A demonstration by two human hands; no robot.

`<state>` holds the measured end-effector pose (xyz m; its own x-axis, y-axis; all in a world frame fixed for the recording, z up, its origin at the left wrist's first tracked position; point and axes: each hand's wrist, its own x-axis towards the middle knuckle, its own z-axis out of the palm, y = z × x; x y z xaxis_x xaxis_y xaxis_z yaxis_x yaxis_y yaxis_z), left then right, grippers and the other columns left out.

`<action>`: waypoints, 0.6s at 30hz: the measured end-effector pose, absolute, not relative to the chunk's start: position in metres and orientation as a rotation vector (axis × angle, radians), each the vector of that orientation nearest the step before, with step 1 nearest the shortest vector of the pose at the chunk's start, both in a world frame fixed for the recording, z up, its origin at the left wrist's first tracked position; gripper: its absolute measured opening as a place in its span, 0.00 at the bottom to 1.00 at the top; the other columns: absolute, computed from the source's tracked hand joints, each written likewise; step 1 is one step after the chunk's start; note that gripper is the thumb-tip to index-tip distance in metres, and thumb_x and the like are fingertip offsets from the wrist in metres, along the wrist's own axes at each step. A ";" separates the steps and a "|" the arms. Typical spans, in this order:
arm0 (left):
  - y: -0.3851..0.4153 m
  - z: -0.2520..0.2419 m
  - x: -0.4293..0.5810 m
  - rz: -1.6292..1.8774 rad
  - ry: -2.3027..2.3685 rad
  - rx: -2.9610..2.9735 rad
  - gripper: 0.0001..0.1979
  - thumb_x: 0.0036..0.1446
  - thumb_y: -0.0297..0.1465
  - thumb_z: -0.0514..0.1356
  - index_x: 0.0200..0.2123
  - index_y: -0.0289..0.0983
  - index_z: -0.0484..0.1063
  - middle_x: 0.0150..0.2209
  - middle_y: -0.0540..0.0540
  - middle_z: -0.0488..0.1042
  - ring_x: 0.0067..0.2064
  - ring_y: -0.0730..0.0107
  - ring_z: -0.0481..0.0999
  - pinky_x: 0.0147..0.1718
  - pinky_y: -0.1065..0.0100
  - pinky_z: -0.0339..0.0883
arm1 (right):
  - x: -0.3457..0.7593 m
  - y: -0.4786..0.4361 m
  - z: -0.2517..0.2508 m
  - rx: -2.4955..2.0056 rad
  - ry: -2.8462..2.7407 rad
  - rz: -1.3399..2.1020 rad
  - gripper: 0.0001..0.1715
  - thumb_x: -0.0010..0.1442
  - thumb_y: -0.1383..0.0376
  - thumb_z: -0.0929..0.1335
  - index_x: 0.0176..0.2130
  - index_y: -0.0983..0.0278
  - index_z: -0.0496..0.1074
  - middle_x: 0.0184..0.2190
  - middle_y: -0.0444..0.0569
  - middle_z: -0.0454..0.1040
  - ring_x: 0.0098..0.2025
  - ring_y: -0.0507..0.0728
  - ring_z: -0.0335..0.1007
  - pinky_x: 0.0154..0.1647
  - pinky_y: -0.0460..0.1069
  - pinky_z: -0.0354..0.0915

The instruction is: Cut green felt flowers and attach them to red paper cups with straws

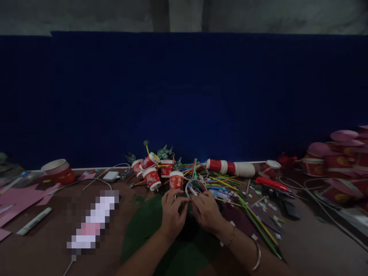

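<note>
My left hand [173, 211] is low over the table with its fingers curled and thumb drawn in toward my right hand. Whatever it may pinch is too small and dark to make out. Close beside it, my right hand [207, 210] is closed, its fingertips at a pale ring-shaped item [188, 188]; whether it grips that ring I cannot tell. Just beyond my left fingers stands a red patterned paper cup [176, 179]. Several similar cups [151, 179] with coloured sticks and round dark cut-outs lie behind it. Under my hands is a dark green surface [143, 230].
Coloured sticks [254, 220] and small white scraps [263, 206] spread to the right. Stacked cups [231, 168] lie at the back, near a red-handled tool [271, 184]. Pink paper [20, 201] and a white marker [34, 221] are left. A blue partition [184, 96] rises behind.
</note>
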<state>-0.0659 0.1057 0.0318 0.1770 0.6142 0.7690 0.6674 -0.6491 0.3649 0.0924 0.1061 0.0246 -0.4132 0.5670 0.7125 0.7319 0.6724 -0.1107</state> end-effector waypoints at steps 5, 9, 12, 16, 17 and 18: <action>0.100 0.031 -0.064 -1.520 -1.255 -2.389 0.07 0.54 0.26 0.55 0.31 0.40 0.73 0.40 0.43 0.68 0.46 0.61 0.65 0.46 0.57 0.59 | 0.098 0.105 0.024 -0.846 -2.139 -0.196 0.17 0.57 0.72 0.59 0.46 0.68 0.65 0.25 0.47 0.69 0.28 0.54 0.62 0.34 0.52 0.54; 0.091 0.032 -0.062 -1.601 -1.208 -2.385 0.06 0.54 0.27 0.56 0.31 0.41 0.72 0.39 0.44 0.67 0.45 0.61 0.65 0.45 0.58 0.61 | 0.098 0.098 0.027 -0.748 -2.066 -0.085 0.15 0.55 0.71 0.59 0.41 0.65 0.68 0.22 0.44 0.66 0.25 0.53 0.61 0.33 0.52 0.56; 0.089 0.035 -0.062 -1.675 -1.180 -2.382 0.06 0.54 0.26 0.55 0.31 0.40 0.71 0.39 0.44 0.66 0.44 0.62 0.66 0.45 0.59 0.62 | 0.097 0.094 0.030 -0.760 -1.954 0.001 0.12 0.56 0.70 0.59 0.37 0.64 0.69 0.22 0.44 0.67 0.25 0.53 0.62 0.34 0.52 0.57; 0.098 0.035 -0.067 -1.848 -1.315 -2.221 0.04 0.54 0.26 0.55 0.31 0.39 0.69 0.37 0.44 0.67 0.43 0.64 0.67 0.44 0.60 0.62 | 0.109 0.108 0.030 -0.981 -1.772 -0.037 0.13 0.58 0.70 0.58 0.39 0.64 0.69 0.27 0.48 0.72 0.30 0.55 0.66 0.38 0.53 0.58; 0.102 0.034 -0.069 -1.871 -1.350 -2.227 0.04 0.54 0.26 0.55 0.31 0.39 0.69 0.37 0.45 0.67 0.42 0.64 0.68 0.43 0.61 0.63 | 0.113 0.115 0.029 -1.067 -1.762 -0.074 0.13 0.58 0.70 0.59 0.38 0.64 0.70 0.28 0.48 0.72 0.30 0.55 0.66 0.39 0.53 0.57; 0.106 0.033 -0.069 -1.891 -1.370 -2.248 0.04 0.54 0.27 0.55 0.31 0.39 0.69 0.36 0.45 0.68 0.41 0.65 0.68 0.42 0.62 0.63 | 0.117 0.122 0.028 -1.157 -1.769 -0.124 0.12 0.58 0.70 0.59 0.38 0.64 0.70 0.29 0.49 0.73 0.32 0.56 0.67 0.40 0.54 0.57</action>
